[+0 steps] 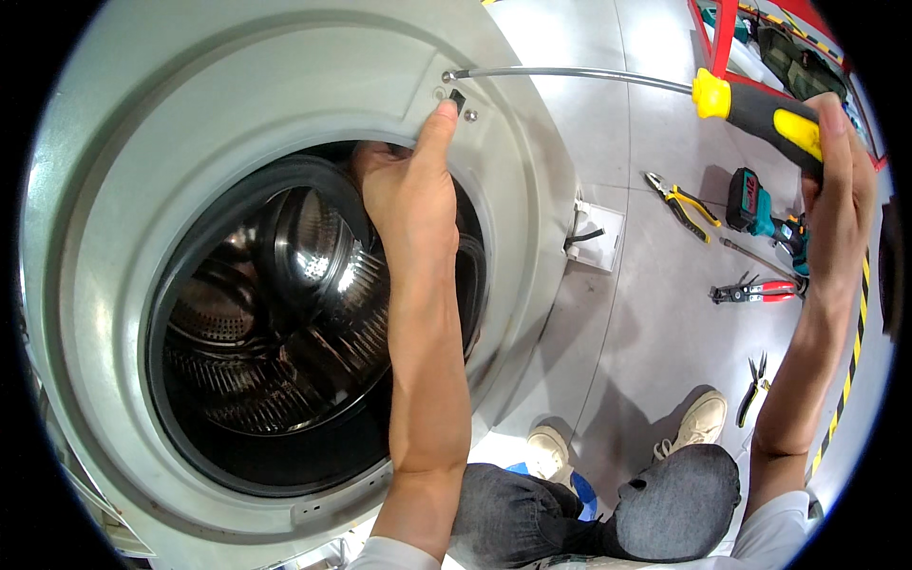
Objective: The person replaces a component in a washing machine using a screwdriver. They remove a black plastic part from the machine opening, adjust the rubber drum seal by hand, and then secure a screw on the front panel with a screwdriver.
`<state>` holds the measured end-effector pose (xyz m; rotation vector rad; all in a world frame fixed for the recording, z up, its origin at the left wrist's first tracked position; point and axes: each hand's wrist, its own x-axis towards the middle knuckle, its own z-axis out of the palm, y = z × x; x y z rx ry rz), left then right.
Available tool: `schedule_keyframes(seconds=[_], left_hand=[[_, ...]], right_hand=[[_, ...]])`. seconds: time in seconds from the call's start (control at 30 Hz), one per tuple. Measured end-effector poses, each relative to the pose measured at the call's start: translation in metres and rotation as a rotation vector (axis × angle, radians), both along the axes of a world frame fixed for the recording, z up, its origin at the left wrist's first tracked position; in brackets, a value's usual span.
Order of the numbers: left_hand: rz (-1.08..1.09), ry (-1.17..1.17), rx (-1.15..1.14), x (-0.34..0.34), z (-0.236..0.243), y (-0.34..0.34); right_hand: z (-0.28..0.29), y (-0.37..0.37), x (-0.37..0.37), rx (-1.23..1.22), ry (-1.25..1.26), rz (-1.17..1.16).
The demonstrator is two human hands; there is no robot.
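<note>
A long screwdriver point(760, 112) with a black and yellow handle is gripped in my right hand point(841, 190), its shaft stretching left. The tip meets a screw point(448, 77) on the pale front panel point(313, 62) of a washing machine. My left hand point(408, 190) grips the panel's edge at the round door opening. Its thumb presses beside a small dark slot point(457, 101), and its fingers reach behind the edge, out of sight. Another screw point(470, 116) sits just right of the slot. Below lie the black rubber door seal point(161, 351) and the shiny metal drum point(313, 256).
On the grey floor at right lie yellow-handled pliers point(682, 206), a teal cordless power tool point(760, 211), a red-handled hand tool point(758, 291) and long-nose pliers point(753, 391). A white plastic piece point(598, 237) is beside the machine. A red frame point(724, 38) stands at the far right.
</note>
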<state>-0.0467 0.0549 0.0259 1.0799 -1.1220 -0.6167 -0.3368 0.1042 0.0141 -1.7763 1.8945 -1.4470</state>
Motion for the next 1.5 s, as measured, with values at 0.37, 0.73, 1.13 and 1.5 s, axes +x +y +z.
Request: schedule_keyframes(seconds=[0.37, 0.73, 1.13, 1.5], left_hand=[[-0.037, -0.009, -0.006, 0.002, 0.000, -0.001], [0.024, 0.024, 0.006, 0.000, 0.001, 0.001], [-0.001, 0.006, 0.014, 0.001, 0.002, -0.002], [0.023, 0.017, 0.020, 0.001, 0.001, 0.001]], right_hand=[[-0.012, -0.012, 0.002, -0.323, 0.041, 0.181], [-0.007, -0.013, -0.010, -0.034, 0.127, 0.069], [0.009, 0.000, -0.009, -0.053, 0.206, 0.185], [0.010, -0.001, -0.001, -0.025, 0.080, 0.229]])
